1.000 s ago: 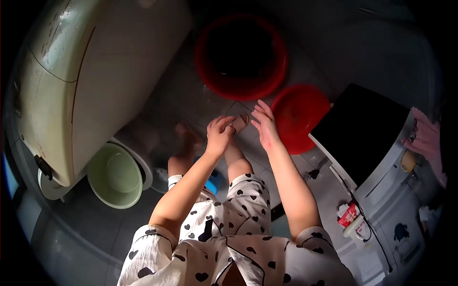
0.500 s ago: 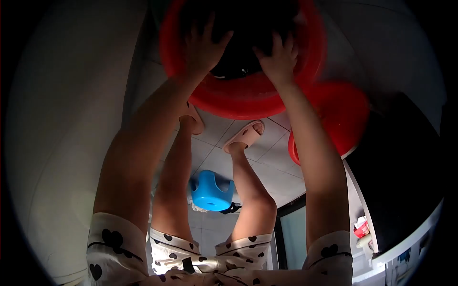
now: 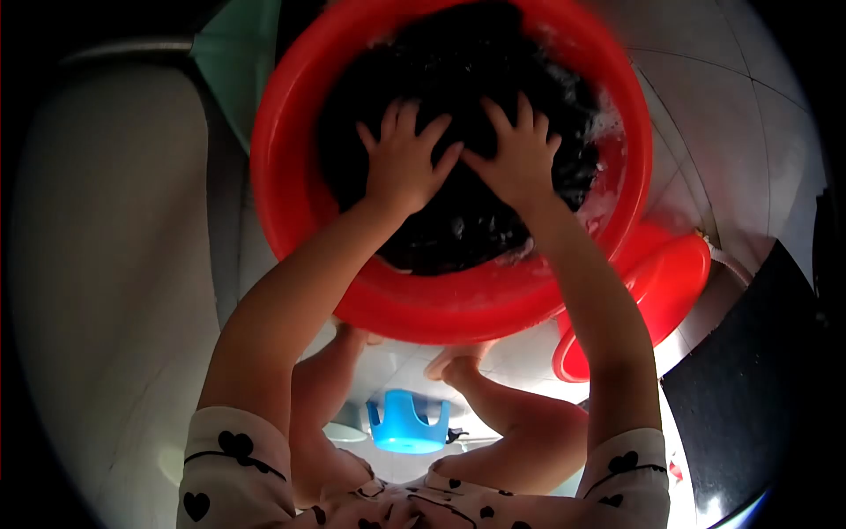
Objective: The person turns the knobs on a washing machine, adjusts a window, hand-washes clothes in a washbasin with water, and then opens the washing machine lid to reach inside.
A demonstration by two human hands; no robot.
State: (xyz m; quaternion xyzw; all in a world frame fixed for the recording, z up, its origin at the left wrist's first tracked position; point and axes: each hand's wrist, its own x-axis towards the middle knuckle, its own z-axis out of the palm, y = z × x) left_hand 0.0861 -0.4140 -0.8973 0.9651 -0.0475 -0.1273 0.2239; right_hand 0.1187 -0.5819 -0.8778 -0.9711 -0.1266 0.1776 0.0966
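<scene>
We've got dark wet cloth (image 3: pixel 463 88) in the red basin (image 3: pixel 441 331), directly under left hand (image 3: pixel 405 167) and right hand (image 3: pixel 522 163), neither clearly nearer; both palms down, fingers spread wide, gripping nothing we can make out. Cloth sits off the near rim, suds (image 3: pixel 608 123) by the right rim. Long axis and folds we can't tell, too black; far rim cut off.

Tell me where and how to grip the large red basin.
Grip the large red basin by its rim, probably at the left and right sides, coming from outside: its round edge stands exposed, while dark cloth covers its middle.
</scene>
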